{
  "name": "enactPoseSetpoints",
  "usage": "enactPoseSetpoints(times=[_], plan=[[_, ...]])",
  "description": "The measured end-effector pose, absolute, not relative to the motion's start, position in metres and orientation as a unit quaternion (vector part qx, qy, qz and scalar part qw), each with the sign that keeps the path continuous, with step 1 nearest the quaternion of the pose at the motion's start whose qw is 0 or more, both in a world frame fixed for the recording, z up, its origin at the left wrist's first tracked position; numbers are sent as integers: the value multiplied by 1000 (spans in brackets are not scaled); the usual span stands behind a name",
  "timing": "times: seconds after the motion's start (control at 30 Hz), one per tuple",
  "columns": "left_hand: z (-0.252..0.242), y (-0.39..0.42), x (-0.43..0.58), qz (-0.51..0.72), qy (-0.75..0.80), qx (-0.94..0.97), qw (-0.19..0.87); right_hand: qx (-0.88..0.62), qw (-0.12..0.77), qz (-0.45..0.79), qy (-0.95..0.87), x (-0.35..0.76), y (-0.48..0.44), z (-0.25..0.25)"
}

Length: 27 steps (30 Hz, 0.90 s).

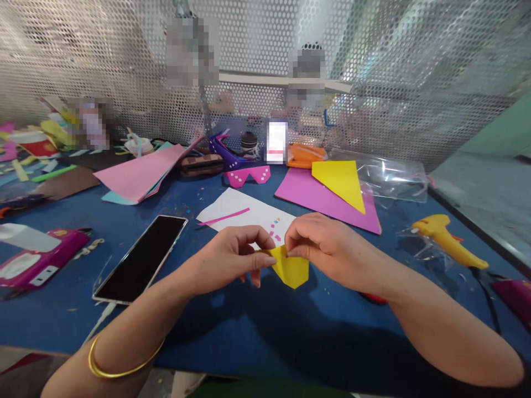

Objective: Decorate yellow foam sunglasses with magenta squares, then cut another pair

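A small folded yellow paper piece (291,270) is held just above the blue table (232,326) between both hands. My left hand (232,257) pinches its left edge with thumb and fingertips. My right hand (327,246) pinches its top right edge, fingers curled. A gold bangle (120,365) is on my left forearm. Behind the hands lies a white sheet (243,213) with a pink strip and small pink bits on it.
A black phone (141,258) lies left of my hands. Behind are a magenta sheet (315,196) with a yellow triangle (342,181), pink paper glasses (248,175), and pink sheets (141,174). A yellow glue gun (450,240) is at right, a magenta case (39,262) at left.
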<state>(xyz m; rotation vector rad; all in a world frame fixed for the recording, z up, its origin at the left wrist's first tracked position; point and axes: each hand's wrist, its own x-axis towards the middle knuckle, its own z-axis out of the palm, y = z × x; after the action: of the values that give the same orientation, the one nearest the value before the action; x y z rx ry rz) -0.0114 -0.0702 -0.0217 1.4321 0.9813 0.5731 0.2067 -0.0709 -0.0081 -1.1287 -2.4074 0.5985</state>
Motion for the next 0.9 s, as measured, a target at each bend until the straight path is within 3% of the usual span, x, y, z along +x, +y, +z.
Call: enactPoseSetpoints(times=[0.17,0.33,0.47,0.9], plan=[[-21,-71,-9,235,421,613,626,-404,234,227,-855,204,-70,-11],[-23,-71,-5,309,422,588,617,-433,377,151,-805,195,-77,-15],[-25,-72,-3,374,421,581,588,-450,440,149,-763,186,-86,-19],[-33,-71,-1,409,417,600,547,-495,455,216,-708,173,-85,-33]])
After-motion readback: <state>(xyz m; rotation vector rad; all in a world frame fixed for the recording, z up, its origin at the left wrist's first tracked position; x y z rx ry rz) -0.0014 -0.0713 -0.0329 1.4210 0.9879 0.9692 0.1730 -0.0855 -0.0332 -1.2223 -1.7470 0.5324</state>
